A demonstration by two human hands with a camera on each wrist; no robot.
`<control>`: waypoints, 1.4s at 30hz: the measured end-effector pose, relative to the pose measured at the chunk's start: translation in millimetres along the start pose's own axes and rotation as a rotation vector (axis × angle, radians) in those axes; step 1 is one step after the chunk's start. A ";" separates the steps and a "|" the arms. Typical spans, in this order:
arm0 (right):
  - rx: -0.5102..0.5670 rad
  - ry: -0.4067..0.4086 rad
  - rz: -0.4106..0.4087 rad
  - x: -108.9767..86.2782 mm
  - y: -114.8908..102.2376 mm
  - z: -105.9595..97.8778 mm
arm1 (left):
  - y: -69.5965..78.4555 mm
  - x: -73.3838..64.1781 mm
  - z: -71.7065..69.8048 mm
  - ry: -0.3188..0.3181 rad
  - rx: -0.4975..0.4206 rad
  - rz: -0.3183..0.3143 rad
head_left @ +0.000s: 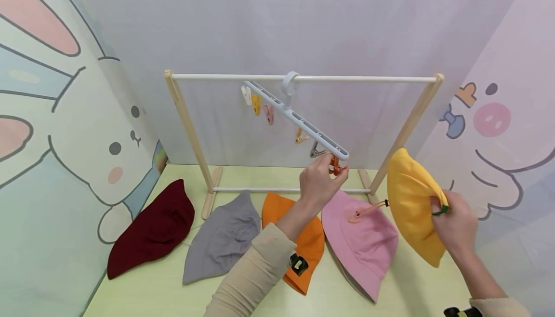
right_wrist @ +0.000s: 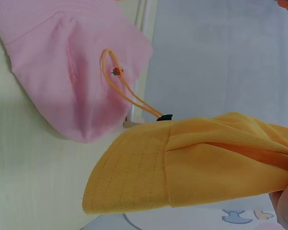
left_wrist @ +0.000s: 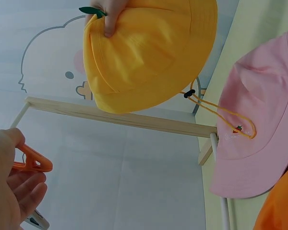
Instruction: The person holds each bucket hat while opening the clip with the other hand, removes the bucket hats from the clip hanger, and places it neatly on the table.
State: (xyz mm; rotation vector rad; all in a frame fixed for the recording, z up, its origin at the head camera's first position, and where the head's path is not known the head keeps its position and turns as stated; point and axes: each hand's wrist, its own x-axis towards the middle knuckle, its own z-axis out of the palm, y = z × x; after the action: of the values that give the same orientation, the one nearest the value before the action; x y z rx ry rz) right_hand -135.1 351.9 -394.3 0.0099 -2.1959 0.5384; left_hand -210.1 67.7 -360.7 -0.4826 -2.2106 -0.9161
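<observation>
With thumb and fingers my left hand [head_left: 319,180] pinches an orange clip [head_left: 336,165] at the near end of the pale blue hanger [head_left: 310,126]. The hanger hooks over the rack's white top bar [head_left: 368,79]. In my right hand [head_left: 456,223] is a yellow bucket hat [head_left: 409,201], gripped by its crown near a small green leaf tab. The hat's orange cord [left_wrist: 230,117] dangles with a black toggle, in front of the pink hat [head_left: 362,240]. The left wrist view shows the clip [left_wrist: 36,160] between thumb and fingers, apart from the yellow hat.
Maroon [head_left: 153,230], grey [head_left: 225,240] and orange [head_left: 312,259] bucket hats lie along the pale table [head_left: 143,297]. Several other clips, among them a yellow one [head_left: 256,104] and a pink one [head_left: 269,114], hang from the hanger. The rack's wooden posts [head_left: 188,129] stand behind the hats.
</observation>
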 end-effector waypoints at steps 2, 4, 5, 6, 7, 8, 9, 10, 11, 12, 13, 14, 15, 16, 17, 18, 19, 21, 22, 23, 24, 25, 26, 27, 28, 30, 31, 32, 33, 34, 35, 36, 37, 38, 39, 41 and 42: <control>-0.012 0.007 0.004 0.7 2.7 -2.0 | 0.2 -0.2 0.1 -0.006 0.000 -0.003; -0.026 0.016 0.011 1.3 5.1 -3.8 | 0.2 -0.5 0.3 -0.011 -0.001 -0.004; -0.033 0.019 0.012 1.7 6.5 -4.8 | 0.1 -0.6 0.6 -0.015 -0.002 -0.004; -0.038 0.019 0.015 2.0 7.7 -5.6 | 0.2 -0.7 0.4 -0.016 -0.002 -0.003; -0.040 0.015 0.020 2.3 9.0 -6.4 | 0.3 -0.8 0.3 -0.017 -0.004 -0.003; -0.044 0.010 0.027 2.7 10.2 -7.3 | 0.3 -1.0 0.3 -0.018 -0.004 -0.002; -0.051 0.002 0.035 3.0 11.5 -8.2 | 0.4 -1.0 0.3 -0.018 -0.003 -0.001; -0.060 -0.007 0.042 3.3 12.7 -8.9 | 0.5 -1.2 0.3 -0.019 -0.002 0.000; -0.071 -0.018 0.053 3.8 13.8 -9.8 | 0.6 -1.3 0.3 -0.019 -0.001 0.001; -0.082 -0.033 0.070 4.1 14.7 -10.9 | 0.7 -1.4 0.3 -0.019 -0.001 0.003; -0.093 -0.046 0.083 4.4 15.7 -11.8 | 0.6 -1.5 0.5 -0.020 -0.002 0.003; -0.104 -0.058 0.097 4.7 16.8 -12.8 | 0.7 -1.6 0.7 -0.021 -0.003 0.004; -0.115 -0.069 0.107 4.9 17.8 -13.7 | 0.7 -1.7 0.7 -0.021 -0.004 0.004; -0.123 -0.078 0.115 5.2 18.9 -14.6 | 0.7 -1.8 0.8 -0.021 -0.004 0.005; -0.126 -0.082 0.119 5.4 20.1 -15.3 | 0.8 -1.9 0.7 -0.021 -0.005 0.004; -0.130 -0.085 0.121 5.5 21.5 -15.8 | 0.7 -1.9 0.6 -0.021 -0.003 0.003; -0.130 -0.080 0.118 5.6 23.1 -16.0 | 0.7 -1.9 0.6 -0.020 -0.001 0.001; -0.135 -0.077 0.116 5.8 26.4 -16.0 | 0.5 -2.1 0.5 -0.020 0.004 -0.001; -0.136 -0.072 0.113 5.9 28.2 -15.7 | 0.4 -2.1 0.4 -0.020 0.006 -0.002; -0.139 -0.068 0.112 6.0 30.0 -15.4 | 0.2 -2.1 0.4 -0.019 0.008 -0.004; -0.146 -0.067 0.113 5.8 31.6 -15.2 | 0.2 -2.1 0.3 -0.019 0.008 -0.004; -0.152 -0.065 0.111 5.6 33.3 -15.1 | 0.1 -2.1 0.2 -0.018 0.006 -0.004; -0.159 -0.064 0.109 5.4 34.8 -15.0 | 0.1 -2.1 0.1 -0.017 0.005 -0.003; -0.165 -0.063 0.105 5.1 36.3 -15.0 | 0.1 -2.1 -0.1 -0.017 0.004 -0.001; -0.168 -0.062 0.100 4.9 37.8 -14.9 | 0.0 -2.1 -0.1 -0.016 0.004 0.000; -0.176 -0.061 0.090 4.5 40.8 -15.2 | 0.0 -2.1 -0.6 -0.014 0.003 0.003; -0.175 -0.057 0.082 4.4 42.3 -15.1 | 0.0 -2.2 -0.8 -0.013 0.005 0.004; -0.176 -0.055 0.077 4.3 43.8 -15.2 | -0.1 -2.1 -1.1 -0.012 0.006 0.005; -0.176 -0.051 0.073 4.3 45.2 -15.2 | -0.1 -2.0 -1.2 -0.012 0.007 0.006; -0.177 -0.048 0.068 4.4 46.5 -15.2 | -0.2 -2.0 -1.3 -0.011 0.007 0.006; -0.177 -0.044 0.064 4.5 47.8 -15.3 | -0.3 -1.9 -1.3 -0.011 0.008 0.006; -0.177 -0.040 0.057 4.5 49.0 -15.2 | -0.4 -2.0 -1.5 -0.011 0.007 0.005; -0.181 -0.040 0.053 4.5 50.1 -15.2 | -0.4 -2.0 -1.5 -0.011 0.005 0.005; -0.187 -0.043 0.050 4.6 51.1 -15.3 | -0.5 -1.9 -1.4 -0.011 0.004 0.006; -0.191 -0.046 0.045 4.6 52.1 -15.3 | -0.6 -1.9 -1.4 -0.011 0.003 0.006; -0.200 -0.055 0.038 4.4 54.3 -15.3 | -0.8 -2.0 -1.4 -0.013 0.001 0.005; -0.206 -0.060 0.034 4.3 55.4 -15.2 | -0.8 -2.0 -1.4 -0.014 -0.001 0.005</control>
State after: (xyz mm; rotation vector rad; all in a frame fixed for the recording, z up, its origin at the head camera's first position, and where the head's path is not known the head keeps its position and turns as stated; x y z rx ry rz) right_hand -137.0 408.7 -403.6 -0.1221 -2.3046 0.3319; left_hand -208.5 65.9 -361.8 -0.4962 -2.2207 -0.9142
